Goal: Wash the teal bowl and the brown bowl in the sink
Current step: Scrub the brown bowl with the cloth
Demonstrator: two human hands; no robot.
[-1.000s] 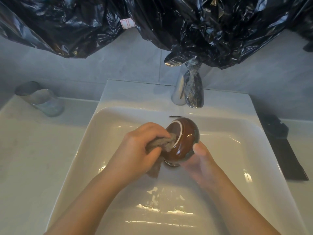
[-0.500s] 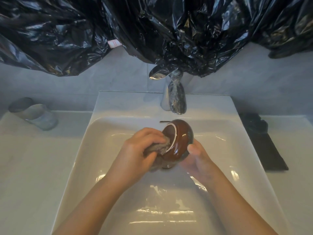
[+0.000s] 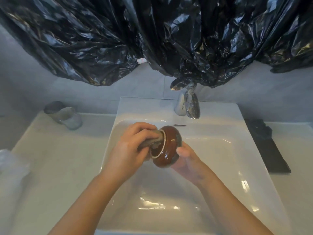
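The glossy brown bowl (image 3: 169,146) is held on its side above the white sink (image 3: 220,150), its pale foot ring facing left. My right hand (image 3: 188,160) grips it from the rim side, thumb on the outer wall. My left hand (image 3: 132,146) holds a grey-brown sponge (image 3: 155,142) and presses it against the bowl's base. The teal bowl is not in view.
A chrome tap (image 3: 188,106) stands behind the basin under hanging black plastic sheeting (image 3: 152,39). A grey cup (image 3: 64,114) lies tipped on the left counter, a black cloth (image 3: 267,145) on the right counter. A clear object (image 3: 10,163) shows at the far left edge.
The bowl has turned so its base faces more to the left, and my left hand with the sponge has shifted on the base. The camera view has tilted upward.
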